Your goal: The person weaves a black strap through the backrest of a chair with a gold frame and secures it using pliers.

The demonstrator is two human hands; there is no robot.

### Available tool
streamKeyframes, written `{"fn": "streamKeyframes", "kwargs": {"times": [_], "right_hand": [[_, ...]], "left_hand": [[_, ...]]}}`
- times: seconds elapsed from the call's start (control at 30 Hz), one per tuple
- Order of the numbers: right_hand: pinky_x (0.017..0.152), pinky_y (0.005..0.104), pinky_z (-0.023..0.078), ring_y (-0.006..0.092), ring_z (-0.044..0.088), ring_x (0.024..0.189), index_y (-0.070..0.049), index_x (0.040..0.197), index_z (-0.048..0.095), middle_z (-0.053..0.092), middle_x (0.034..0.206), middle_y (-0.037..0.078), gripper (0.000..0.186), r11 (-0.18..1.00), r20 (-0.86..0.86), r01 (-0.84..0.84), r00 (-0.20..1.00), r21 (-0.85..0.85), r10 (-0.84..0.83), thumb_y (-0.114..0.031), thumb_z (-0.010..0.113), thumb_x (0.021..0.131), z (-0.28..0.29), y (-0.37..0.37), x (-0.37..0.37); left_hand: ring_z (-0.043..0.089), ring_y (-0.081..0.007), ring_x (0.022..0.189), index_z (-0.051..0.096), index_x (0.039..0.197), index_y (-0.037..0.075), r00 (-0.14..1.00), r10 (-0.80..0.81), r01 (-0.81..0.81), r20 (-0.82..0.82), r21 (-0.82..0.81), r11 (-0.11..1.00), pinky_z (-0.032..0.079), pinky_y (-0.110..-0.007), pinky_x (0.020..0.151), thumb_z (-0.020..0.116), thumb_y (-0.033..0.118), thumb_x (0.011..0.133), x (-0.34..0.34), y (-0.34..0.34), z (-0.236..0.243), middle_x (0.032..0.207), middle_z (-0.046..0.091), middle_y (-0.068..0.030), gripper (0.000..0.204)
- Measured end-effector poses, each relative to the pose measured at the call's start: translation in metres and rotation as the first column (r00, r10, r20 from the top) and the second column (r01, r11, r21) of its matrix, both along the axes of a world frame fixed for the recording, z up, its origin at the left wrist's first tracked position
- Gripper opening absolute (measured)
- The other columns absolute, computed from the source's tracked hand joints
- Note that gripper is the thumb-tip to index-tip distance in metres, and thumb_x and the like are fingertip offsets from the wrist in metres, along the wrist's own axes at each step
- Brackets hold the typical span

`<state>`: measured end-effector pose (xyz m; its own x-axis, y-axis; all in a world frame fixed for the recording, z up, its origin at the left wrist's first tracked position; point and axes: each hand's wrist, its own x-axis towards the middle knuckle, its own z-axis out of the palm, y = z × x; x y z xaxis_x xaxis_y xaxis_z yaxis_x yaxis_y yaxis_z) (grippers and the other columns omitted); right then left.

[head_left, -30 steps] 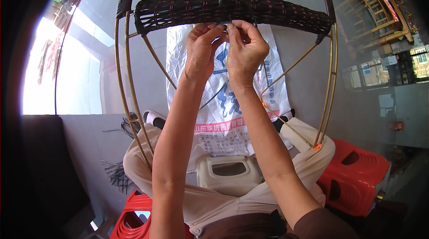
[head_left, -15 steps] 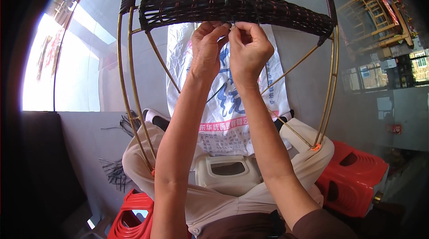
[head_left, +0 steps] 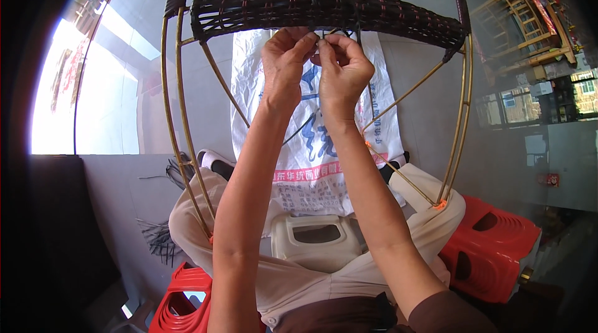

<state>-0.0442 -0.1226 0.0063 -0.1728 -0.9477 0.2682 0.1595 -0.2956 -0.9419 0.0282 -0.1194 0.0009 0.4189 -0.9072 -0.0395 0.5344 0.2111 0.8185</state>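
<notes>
A chair frame of brass-coloured tubes (head_left: 169, 109) stands over my lap, with a dark brown woven panel (head_left: 255, 10) across it; reddish strands run through the weave. My left hand (head_left: 283, 66) and my right hand (head_left: 344, 72) meet just below the panel's near edge, thumbs and fingers pinched. Between the fingertips is a thin dark weaving strip (head_left: 323, 34), mostly covered by the fingers. Some dark strip loops near the right fingertips under the panel. Another dark strip end (head_left: 300, 128) hangs in front of the white sack, by my left wrist.
A printed white sack (head_left: 252, 59) lies beneath the frame. A whitish plastic stool (head_left: 286, 249) sits between my legs, with red stools (head_left: 492, 252) at either side. Dark loose strips (head_left: 159, 236) lie on the floor at left. Wooden furniture (head_left: 523, 18) stands far right.
Both hands have shifted slightly left, and the right one down a little. A loop of dark strip now shows beside the right fingertips. The frame has tilted or slid slightly left.
</notes>
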Motion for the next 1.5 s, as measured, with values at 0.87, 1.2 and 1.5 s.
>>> {"fn": "streamKeyframes", "kwargs": {"times": [0.87,1.2,1.5], "right_hand": [[0.058,0.0209,0.044,0.0084,0.053,0.067,0.000,0.091,0.052,0.056,0.081,0.004,0.011,0.988,0.000,-0.156,0.988,0.000,0.156,-0.011,0.050,0.087,0.005,0.002,-0.004],[0.051,0.0175,0.041,0.0046,0.048,0.057,-0.002,0.089,0.047,0.052,0.072,0.002,0.008,0.958,0.238,-0.283,0.928,-0.053,0.287,-0.009,0.044,0.090,0.013,-0.002,-0.003],[0.058,0.0210,0.047,0.0052,0.046,0.061,-0.002,0.092,0.048,0.051,0.074,0.002,0.007,0.948,0.302,-0.318,0.906,0.023,0.297,-0.008,0.044,0.089,0.011,0.005,-0.003]], "left_hand": [[0.058,-0.0136,0.076,0.054,0.102,-0.003,0.994,0.103,-0.102,-0.041,0.027,0.994,0.049,-0.025,0.071,0.057,0.005,0.080,-0.012,0.014,-0.005,0.090,0.060,-0.0090,0.023],[0.060,-0.0141,0.075,0.059,0.095,-0.003,0.984,0.158,-0.160,-0.083,-0.021,0.987,0.048,-0.025,0.068,0.057,0.001,0.080,-0.012,0.017,-0.002,0.086,0.063,-0.0095,0.016],[0.060,-0.0142,0.080,0.059,0.097,-0.002,0.993,0.114,-0.111,0.031,-0.081,0.991,0.050,-0.027,0.073,0.056,0.004,0.082,-0.005,0.021,-0.006,0.090,0.061,-0.0097,0.017]]}}
